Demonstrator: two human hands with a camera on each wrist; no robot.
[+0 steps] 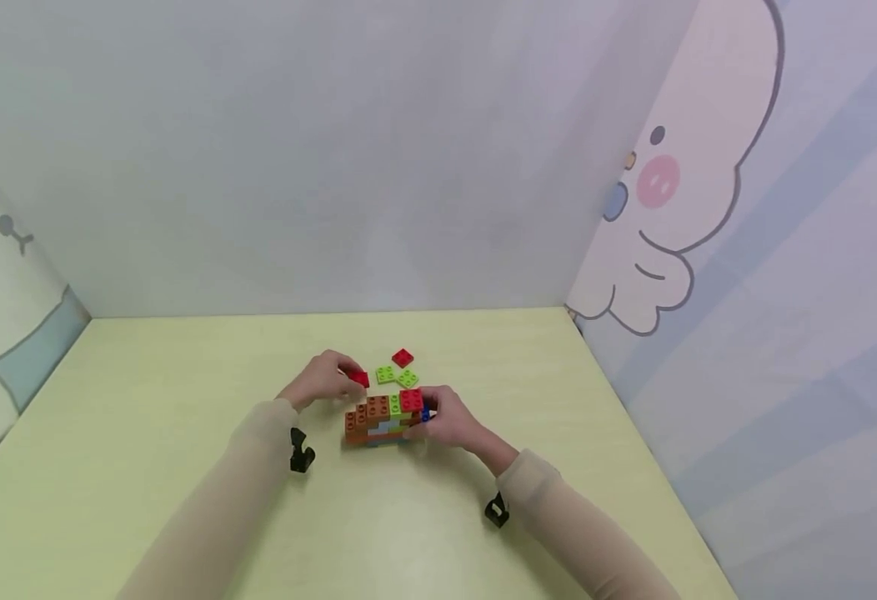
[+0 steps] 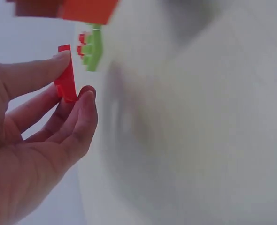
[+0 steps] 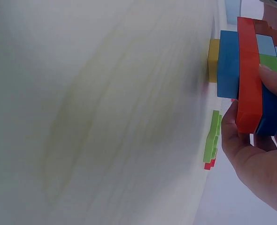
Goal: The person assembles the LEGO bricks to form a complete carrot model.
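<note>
My left hand [image 1: 323, 379] pinches a flat red toy brick [image 2: 67, 82] between thumb and fingers, just left of the loose bricks. The right hand [image 1: 449, 418] grips the right end of a multicoloured toy brick build [image 1: 378, 408], thumb on its near side. Brown studded steps climb along the build's left, with a lime and a red brick on top at the right. Its lower part, in the right wrist view, has a long red brick [image 3: 249, 75], a blue brick [image 3: 228, 63] and a yellow brick [image 3: 213, 61]. Whether it touches the table I cannot tell.
Beyond the build lie two flat lime bricks [image 1: 385, 374] and a red one [image 1: 403, 357] on the pale yellow table [image 1: 183, 375]. A grey wall [image 1: 318, 167] rises behind the table, and cartoon-printed panels [image 1: 746, 333] stand at the sides.
</note>
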